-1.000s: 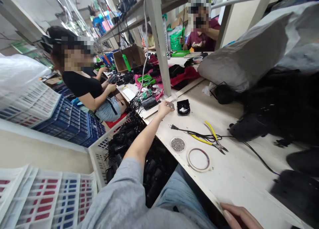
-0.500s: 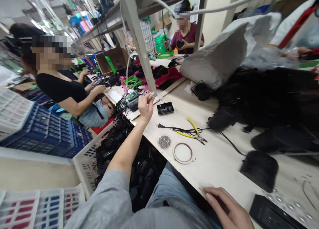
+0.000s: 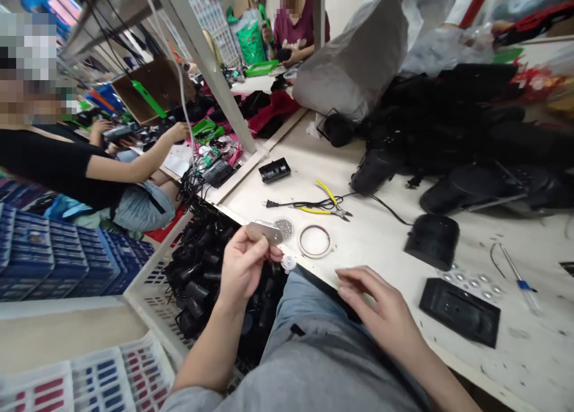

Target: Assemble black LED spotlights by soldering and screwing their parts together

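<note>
Low at 7 o'clock, the left hand has pulled back from the far side of the workbench to over the lap, and pinches a flat metal bracket plate between thumb and fingers. Plate is tilted, sticking out past the fingertips, and now sits just beside a dish of small screws. Small white round piece lies right by those fingers; cannot tell if it is held or resting on the bench edge.

At 5 o'clock the right hand is open, fingers loosely curled, holding nothing. It has lifted off the bench edge and hangs just above the thigh.

Near 3 o'clock, yellow-handled side cutters lie tangled with a black power cord, close to a tape roll. A black plastic housing sits toward 12 o'clock. Newly in full view at 4 o'clock: a black cover plate, clear round discs and a blue-tipped pen. Head has turned down and right, so a co-worker in a black top is now cut off at 9 o'clock.
</note>
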Demonstrator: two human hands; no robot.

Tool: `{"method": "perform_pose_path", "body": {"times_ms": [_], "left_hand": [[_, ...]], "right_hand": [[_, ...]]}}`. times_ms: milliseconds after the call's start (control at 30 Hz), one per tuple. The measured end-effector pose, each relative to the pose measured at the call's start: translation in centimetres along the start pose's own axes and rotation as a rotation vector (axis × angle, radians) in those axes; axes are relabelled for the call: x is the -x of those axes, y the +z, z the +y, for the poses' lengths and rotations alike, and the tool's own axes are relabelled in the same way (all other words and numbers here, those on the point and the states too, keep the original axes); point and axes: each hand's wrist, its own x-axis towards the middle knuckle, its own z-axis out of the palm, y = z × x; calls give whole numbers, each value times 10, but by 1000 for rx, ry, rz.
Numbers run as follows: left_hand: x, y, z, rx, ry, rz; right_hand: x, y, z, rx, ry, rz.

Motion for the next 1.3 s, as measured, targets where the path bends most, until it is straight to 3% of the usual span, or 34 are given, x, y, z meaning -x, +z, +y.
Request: {"method": "perform_pose_path", "body": {"times_ms": [133,233,333,433,633,733,833,933,1033,1133,1233,1300], "left_hand": [[30,29,-16,63,-243,-227],[38,55,-31,51,-239,-352],[33,81,-49,19,-152,-462],[23,106,-69,-14,-219,-647],[5,139,-105,-61,-529,-1064],[-1,144,-115,-120,-520,-1224],[-8,148,-119,-217,-388,-1291],[-15,151,-114,-294,-234,-1264],[-23,152,-96,-380,-222,-1182],[-29,145,-62,-349,-118,-1072],[-32,129,-19,-304,130,-1000],[-32,114,9,-309,323,-955]], "right_hand": [[2,26,-8,-111,-121,-126],[14,35,-4,-157,-143,-141],[33,23,4,-330,59,-116],[57,2,14,-659,315,-137],[96,-12,39,-877,499,81],[105,-12,48,-892,524,218],[106,-14,52,-942,526,289],[97,-15,53,-1003,498,271],[78,-16,44,-1029,427,194],[55,-16,22,-1046,337,67],[34,-12,-11,-1042,220,-87],[19,-9,-33,-952,60,-108]]}}
